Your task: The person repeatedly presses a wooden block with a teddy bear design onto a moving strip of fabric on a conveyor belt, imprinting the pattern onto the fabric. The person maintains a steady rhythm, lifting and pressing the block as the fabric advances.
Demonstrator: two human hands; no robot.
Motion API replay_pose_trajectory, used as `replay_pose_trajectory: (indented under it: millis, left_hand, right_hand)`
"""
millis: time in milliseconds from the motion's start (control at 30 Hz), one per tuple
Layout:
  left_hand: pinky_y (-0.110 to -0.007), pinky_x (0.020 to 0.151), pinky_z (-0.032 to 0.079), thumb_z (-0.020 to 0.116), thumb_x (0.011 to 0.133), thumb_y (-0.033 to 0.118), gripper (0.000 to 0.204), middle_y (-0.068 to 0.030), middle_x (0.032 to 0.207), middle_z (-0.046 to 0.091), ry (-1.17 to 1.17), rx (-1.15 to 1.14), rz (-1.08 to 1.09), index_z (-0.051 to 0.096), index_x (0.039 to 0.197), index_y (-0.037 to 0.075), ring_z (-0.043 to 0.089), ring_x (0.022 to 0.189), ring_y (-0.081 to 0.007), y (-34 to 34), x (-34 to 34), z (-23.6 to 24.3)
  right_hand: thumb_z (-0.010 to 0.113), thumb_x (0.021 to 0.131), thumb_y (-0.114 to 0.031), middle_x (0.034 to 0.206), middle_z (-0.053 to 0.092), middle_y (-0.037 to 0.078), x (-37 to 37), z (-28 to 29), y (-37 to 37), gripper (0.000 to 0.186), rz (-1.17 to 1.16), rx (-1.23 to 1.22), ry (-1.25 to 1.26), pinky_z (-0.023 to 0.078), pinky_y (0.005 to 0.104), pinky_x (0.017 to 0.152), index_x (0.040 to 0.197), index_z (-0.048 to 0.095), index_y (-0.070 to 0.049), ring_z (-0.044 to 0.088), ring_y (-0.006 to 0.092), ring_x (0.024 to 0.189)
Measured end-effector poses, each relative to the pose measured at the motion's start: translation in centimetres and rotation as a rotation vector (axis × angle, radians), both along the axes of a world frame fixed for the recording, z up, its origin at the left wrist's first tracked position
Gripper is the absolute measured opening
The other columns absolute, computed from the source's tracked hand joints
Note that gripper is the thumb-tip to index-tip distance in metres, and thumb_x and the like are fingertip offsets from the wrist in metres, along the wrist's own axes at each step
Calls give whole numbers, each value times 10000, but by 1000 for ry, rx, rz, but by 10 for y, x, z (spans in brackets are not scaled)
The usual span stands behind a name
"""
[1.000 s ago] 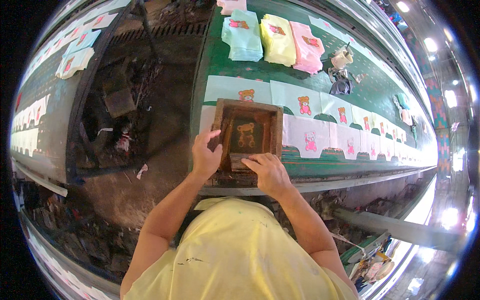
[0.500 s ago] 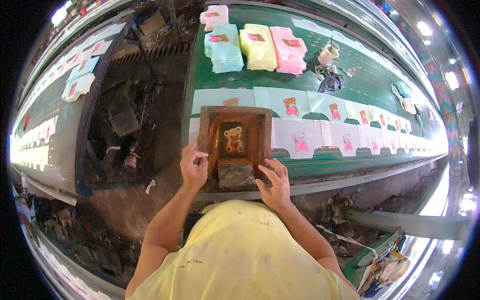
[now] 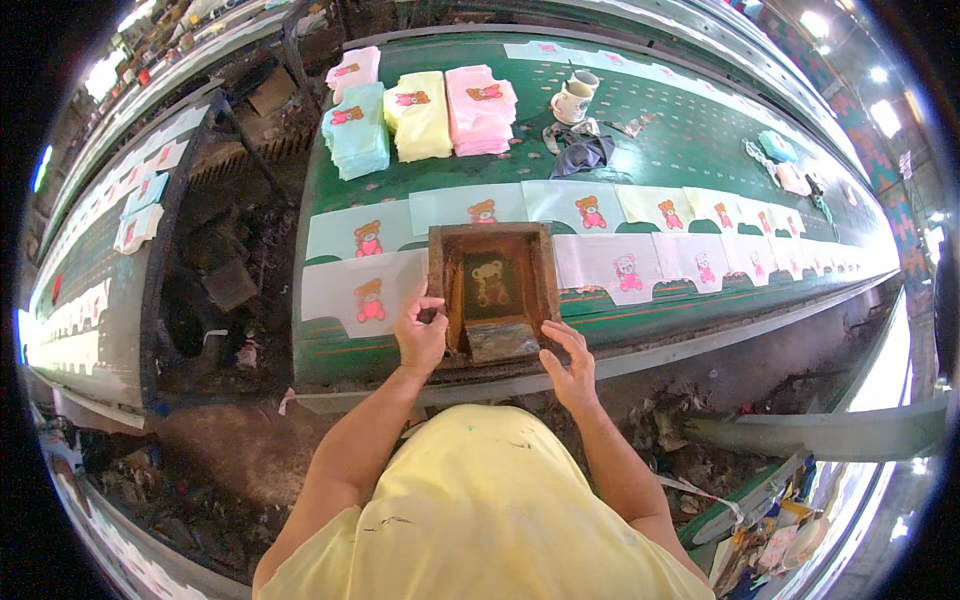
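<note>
A wooden screen-printing frame (image 3: pixel 436 262) sits over the front row of cloth pieces, a bear shape showing in its mesh. Inside its near end lies a flat, dark-stained squeegee (image 3: pixel 502 342). My left hand (image 3: pixel 421 332) is closed on the frame's left side, thumb and forefinger bent together. At the near right corner, my right hand (image 3: pixel 570 366) holds the frame with its fingers fairly straight. Left of the frame lies a white cloth piece (image 3: pixel 338 290) with a red-pink bear. To its right, another white piece (image 3: pixel 590 262) bears a paler pink bear.
Stacks of blue (image 3: pixel 357 140), yellow (image 3: pixel 425 128) and pink cloth (image 3: pixel 482 115) stand farther back on the green table (image 3: pixel 420 190). Near them are a white mug (image 3: pixel 571 104) and a dark rag (image 3: pixel 583 155). A second table (image 3: pixel 120 270) runs along the left, past a dark gap.
Both hands have moved the frame rightward along the front row. The leftmost front piece, formerly under it, now shows its bear. The view has shifted too.
</note>
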State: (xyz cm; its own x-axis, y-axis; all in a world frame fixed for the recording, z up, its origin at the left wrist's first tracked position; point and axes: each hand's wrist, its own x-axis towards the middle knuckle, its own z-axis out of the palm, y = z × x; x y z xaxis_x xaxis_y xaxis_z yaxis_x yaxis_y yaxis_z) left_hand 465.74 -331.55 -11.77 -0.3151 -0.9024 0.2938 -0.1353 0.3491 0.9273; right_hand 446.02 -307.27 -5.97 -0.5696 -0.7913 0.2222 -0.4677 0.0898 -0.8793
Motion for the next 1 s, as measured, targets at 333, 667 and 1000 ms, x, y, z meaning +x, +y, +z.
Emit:
replay_pose_trajectory:
  millis: [333,667,1000]
  left_hand:
    - [-279,857,566,751,879,-92,186,-224,1608,678,119,417,16,779,1047,-17,713,970,-103,15,-24,-2]
    - [-333,1096,538,773,890,-83,133,-253,1618,671,79,376,5,779,999,-7,718,1292,-206,17,-23,-4]
    - [-338,1081,542,762,865,-75,113,-212,1576,722,80,371,23,757,956,-10,721,1310,-220,18,-23,-9]
  right_hand:
    - [847,977,-138,1507,718,147,-41,11,22,407,96,49,124,466,548,1256,1376,785,-83,578,424,1501]
    - [863,902,-122,1408,717,147,-26,47,-20,448,398,90,537,530,526,1132,1341,786,-81,660,383,1349]
    - [722,887,-46,1286,774,140,-43,60,-64,414,591,227,697,563,496,1047,1294,796,-38,729,355,1202]
